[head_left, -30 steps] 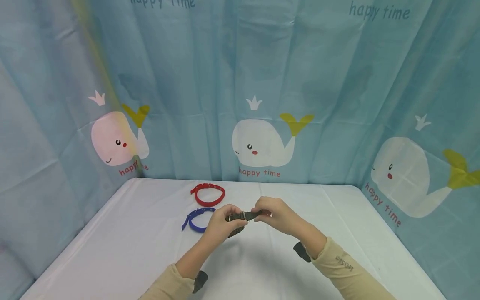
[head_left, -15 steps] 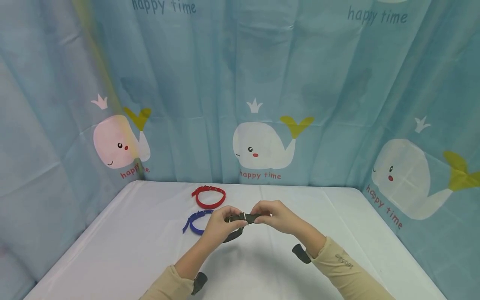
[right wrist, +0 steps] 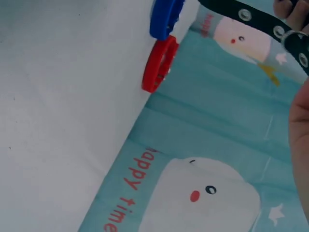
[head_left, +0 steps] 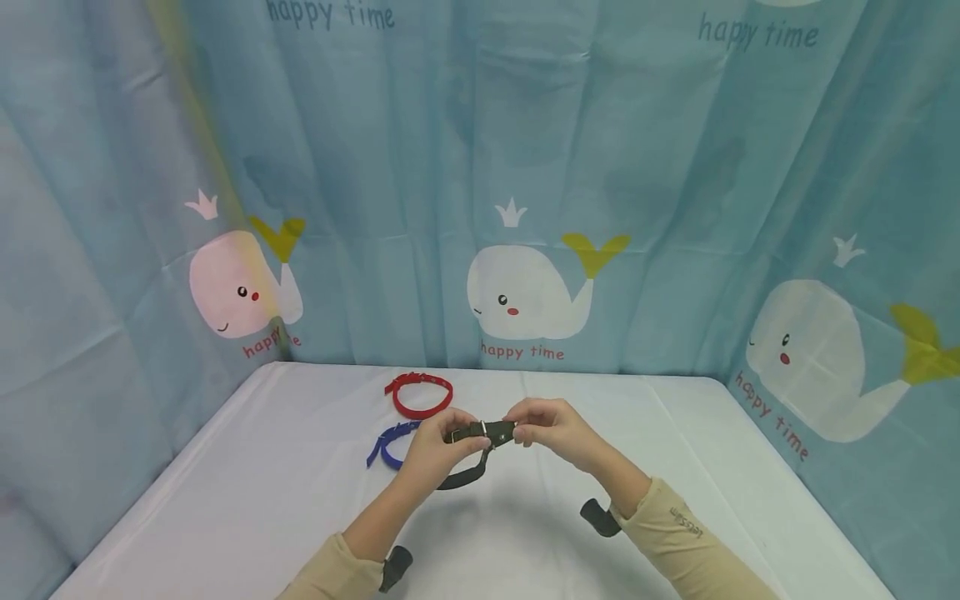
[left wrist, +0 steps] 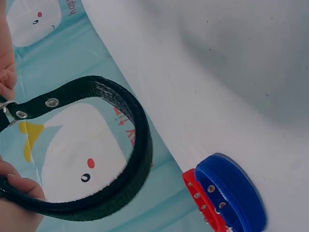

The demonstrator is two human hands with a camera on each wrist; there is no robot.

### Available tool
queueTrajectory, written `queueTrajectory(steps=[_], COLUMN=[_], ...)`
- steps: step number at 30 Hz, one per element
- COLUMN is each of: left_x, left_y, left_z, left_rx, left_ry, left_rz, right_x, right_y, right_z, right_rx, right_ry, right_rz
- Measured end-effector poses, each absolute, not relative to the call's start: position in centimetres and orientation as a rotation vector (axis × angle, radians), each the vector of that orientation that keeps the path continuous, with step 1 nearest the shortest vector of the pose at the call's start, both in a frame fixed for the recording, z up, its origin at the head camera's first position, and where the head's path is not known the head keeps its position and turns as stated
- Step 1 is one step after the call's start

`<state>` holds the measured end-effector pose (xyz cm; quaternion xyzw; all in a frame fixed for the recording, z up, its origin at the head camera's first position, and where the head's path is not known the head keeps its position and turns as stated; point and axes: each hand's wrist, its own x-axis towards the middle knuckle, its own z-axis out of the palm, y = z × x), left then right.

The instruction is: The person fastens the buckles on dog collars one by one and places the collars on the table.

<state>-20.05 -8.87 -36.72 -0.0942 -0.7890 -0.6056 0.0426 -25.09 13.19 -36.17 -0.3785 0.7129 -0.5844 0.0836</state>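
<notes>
The tabletop (head_left: 262, 500) carries two closed collars near its far edge: the red collar (head_left: 419, 394) closest to that edge, the blue collar (head_left: 390, 446) just in front of it. I hold the black collar (head_left: 468, 454) above the middle of the tabletop. My left hand (head_left: 435, 446) pinches the strap beside the buckle (head_left: 486, 431); my right hand (head_left: 547, 425) pinches the end at it. I judge that I am working the strap at the buckle; the next move calls for a steady pull along the strap.

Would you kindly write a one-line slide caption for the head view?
Both hands, left hand and right hand, hold a black collar above the white table, beside a blue collar and red collar.
</notes>
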Motion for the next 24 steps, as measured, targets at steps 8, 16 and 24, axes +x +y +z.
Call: queueTrajectory(steps=[8, 16, 24], left_x=[-19.9, -19.8, -19.8], left_y=[-8.7, -8.1, -7.8], left_z=[-36.6, -36.2, -35.7], left_rx=[-0.412, -0.382, -0.364], left_ry=[-2.420, -2.368, -2.337], left_rz=[-1.861, -1.910, -1.909], right_x=[-24.4, -24.5, -24.6], right_y=[12.6, 12.7, 12.1], right_z=[-35.9, -36.7, -36.6], right_rx=[-1.174, -0.855, -0.829], right_ry=[2.237, 2.263, 2.212], right_rz=[-1.646, -1.679, -1.784])
